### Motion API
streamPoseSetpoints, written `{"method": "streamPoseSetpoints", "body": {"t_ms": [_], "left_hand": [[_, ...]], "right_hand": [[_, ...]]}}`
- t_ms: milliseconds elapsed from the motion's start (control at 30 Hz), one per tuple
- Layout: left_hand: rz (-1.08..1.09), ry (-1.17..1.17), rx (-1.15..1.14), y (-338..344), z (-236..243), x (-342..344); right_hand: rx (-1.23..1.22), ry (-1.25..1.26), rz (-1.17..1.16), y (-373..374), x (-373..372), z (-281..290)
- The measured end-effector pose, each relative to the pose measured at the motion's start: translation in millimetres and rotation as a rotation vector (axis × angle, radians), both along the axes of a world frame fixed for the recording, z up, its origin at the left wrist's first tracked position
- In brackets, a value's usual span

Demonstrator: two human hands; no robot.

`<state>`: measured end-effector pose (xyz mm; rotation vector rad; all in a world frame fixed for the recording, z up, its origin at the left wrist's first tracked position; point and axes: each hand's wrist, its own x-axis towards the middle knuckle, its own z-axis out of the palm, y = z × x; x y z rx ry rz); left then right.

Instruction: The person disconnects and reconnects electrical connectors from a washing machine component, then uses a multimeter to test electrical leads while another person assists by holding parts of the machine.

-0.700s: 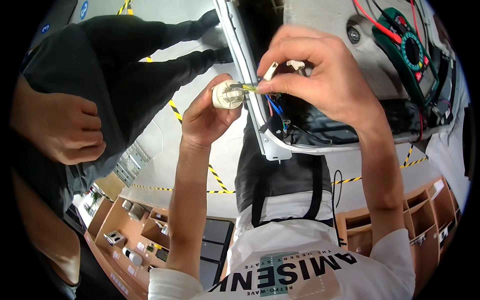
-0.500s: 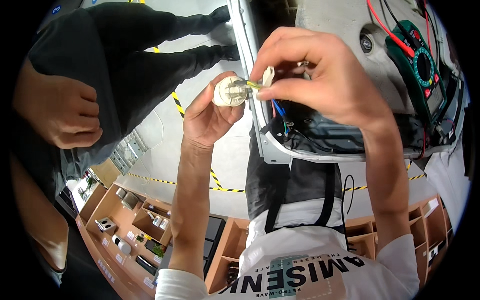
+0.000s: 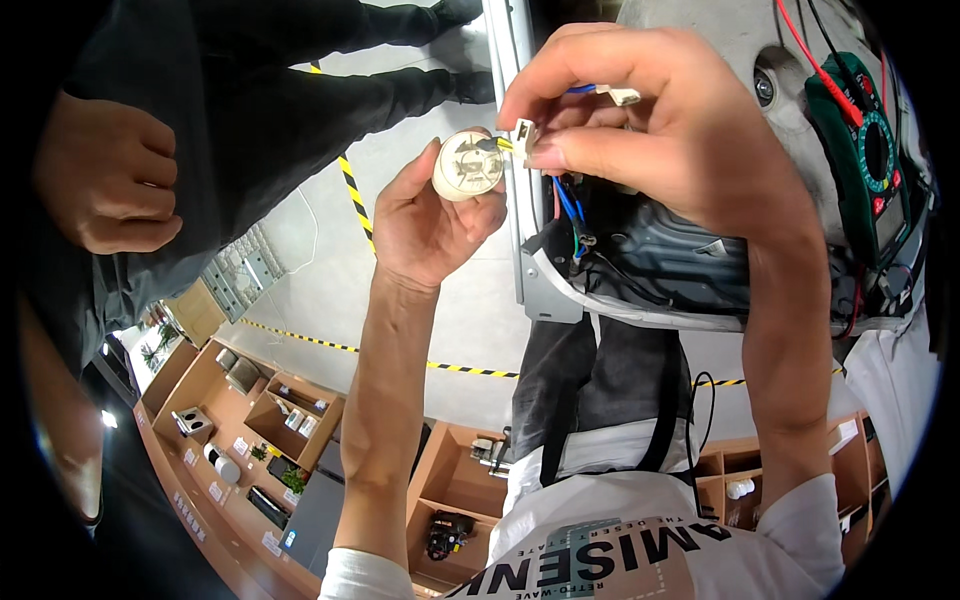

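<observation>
My left hand (image 3: pixel 432 228) grips a round cream-coloured plastic part (image 3: pixel 468 168) with a metal fitting at its centre. Between the thumb and forefinger of my right hand (image 3: pixel 670 130) is a small white connector (image 3: pixel 523 141). Short yellow-green wires (image 3: pixel 503 145) run from it to the round part. A second white connector (image 3: pixel 624 96), on a blue wire, shows within the curl of the right fingers; whether they grip it is unclear. Both hands are above the metal edge (image 3: pixel 527 230) of an opened appliance. Blue wires (image 3: pixel 568 200) hang below the right hand.
A green multimeter (image 3: pixel 868 150) with red and black leads lies at the right on the appliance, beside a grey block (image 3: pixel 700 20). Another person's closed hand (image 3: pixel 110 175) is at the left. Wooden shelves (image 3: pixel 455 470) with small goods stand below; striped tape (image 3: pixel 355 205) marks the floor.
The view has shifted slightly. My right fingers have turned the white connector, so its slotted end shows more plainly. The second connector on the blue wire has come into clearer sight.
</observation>
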<state>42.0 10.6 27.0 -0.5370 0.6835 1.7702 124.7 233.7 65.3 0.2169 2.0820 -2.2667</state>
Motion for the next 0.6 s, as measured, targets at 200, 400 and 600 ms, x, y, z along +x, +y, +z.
{"method": "streamPoseSetpoints", "body": {"t_ms": [200, 400, 600], "left_hand": [[-0.046, -0.006, 0.158, -3.0, -7.8, -7.1], [-0.071, 0.063, 0.087, -1.8, -5.3, -12.0], [-0.079, 0.152, -0.007, 3.3, 1.9, -13.3]], "right_hand": [[0.131, 0.048, 0.012, 1.7, -2.3, 2.6], [0.243, 0.186, -0.071, -4.2, -3.3, 0.3], [0.226, 0.215, -0.081, -4.7, -4.1, 3.6]]}}
